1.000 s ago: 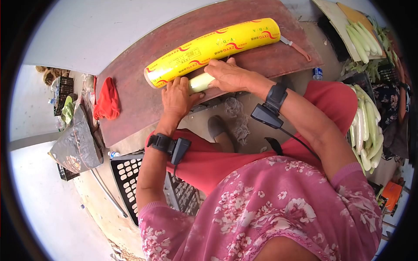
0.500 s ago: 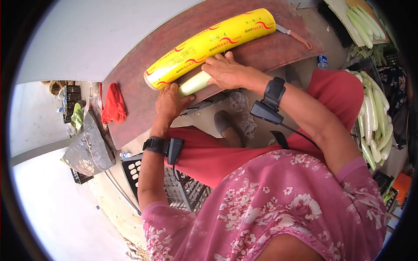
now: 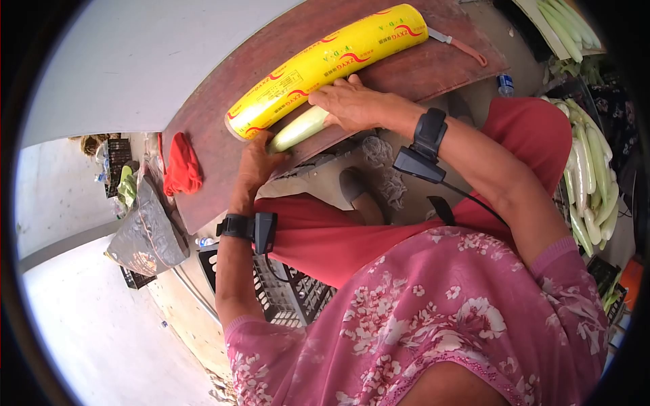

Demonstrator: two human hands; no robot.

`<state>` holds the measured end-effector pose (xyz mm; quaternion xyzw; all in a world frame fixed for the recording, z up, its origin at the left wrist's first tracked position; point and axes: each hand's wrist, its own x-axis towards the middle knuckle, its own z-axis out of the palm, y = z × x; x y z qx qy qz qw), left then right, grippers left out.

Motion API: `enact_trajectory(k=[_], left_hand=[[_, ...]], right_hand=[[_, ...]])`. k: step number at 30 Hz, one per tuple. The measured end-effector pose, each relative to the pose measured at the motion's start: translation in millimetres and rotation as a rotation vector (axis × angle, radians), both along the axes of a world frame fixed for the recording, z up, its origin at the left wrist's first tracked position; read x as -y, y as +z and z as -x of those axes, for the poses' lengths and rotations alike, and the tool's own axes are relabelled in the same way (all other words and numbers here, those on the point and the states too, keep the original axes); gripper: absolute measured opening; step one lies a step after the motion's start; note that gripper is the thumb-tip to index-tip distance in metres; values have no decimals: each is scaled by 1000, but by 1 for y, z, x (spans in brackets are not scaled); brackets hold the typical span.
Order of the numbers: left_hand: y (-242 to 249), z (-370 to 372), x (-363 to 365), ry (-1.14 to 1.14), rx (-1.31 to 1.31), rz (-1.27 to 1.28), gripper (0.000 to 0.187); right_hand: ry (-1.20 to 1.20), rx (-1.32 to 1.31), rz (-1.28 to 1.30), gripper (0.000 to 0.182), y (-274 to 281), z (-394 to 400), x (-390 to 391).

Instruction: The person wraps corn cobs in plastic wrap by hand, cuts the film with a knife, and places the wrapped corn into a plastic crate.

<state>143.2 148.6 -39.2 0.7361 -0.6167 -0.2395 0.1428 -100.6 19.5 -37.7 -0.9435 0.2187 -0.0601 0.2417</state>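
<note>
A big yellow roll of cling film [image 3: 332,64] with red and green print lies slantwise on the dark red board. Along its near side is a long pale green vegetable [image 3: 299,130], whose exact kind I cannot make out. My right hand [image 3: 353,105] is closed over the vegetable's right end, its fingers against the roll. At the other end, my left hand [image 3: 257,162] holds the tip close to the roll's left end; its fingers are partly hidden. Beyond the roll's right end lies a knife [image 3: 464,49] with a reddish handle.
The dark red board [image 3: 210,162] ends just in front of my knees. A red cloth [image 3: 181,166] lies at its left. Many long pale green vegetables [image 3: 589,169] are piled at my right. Below my left arm stands a black plastic crate [image 3: 274,291].
The view has shifted slightly. My left thumb has drawn back from the vegetable's side, so more of its left end shows. My right hand stays on the other end.
</note>
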Motion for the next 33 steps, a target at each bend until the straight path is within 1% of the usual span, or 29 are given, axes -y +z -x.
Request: enact_trajectory(k=[4,7,10,13,16,20,22,25,28,31,33], left_hand=[[1,-3,1,-21,73,-54,46],[2,-4,2,-90,198,-75,45],[3,-2,-3,-112,236,-31,43],[3,-1,-13,3,-104,-2,42],[5,0,-17,47,-130,-12,41],[-9,-6,-21,-4,-26,84,40],[-6,-4,-24,-9,41,120,39],[-8,-9,-23,47,64,88,36],[-11,-12,-24,3,95,129,32],[-9,-16,-17,80,119,-41,29],[-13,-21,-14,49,111,-41,29]], right_hand=[[18,-36,27,33,1,-2,2],[25,-58,35,32,4,-4,1],[31,-56,50,31,3,-3,0],[40,-63,47,30,4,-3,1],[47,-51,36,28,5,-2,0],[69,-95,34,27,9,-2,1],[40,-76,72,26,6,-2,0],[39,-60,87,25,5,-4,0],[46,-59,87,25,4,-3,1],[42,-91,111,24,5,-6,0],[33,-103,146,23,5,-5,0]])
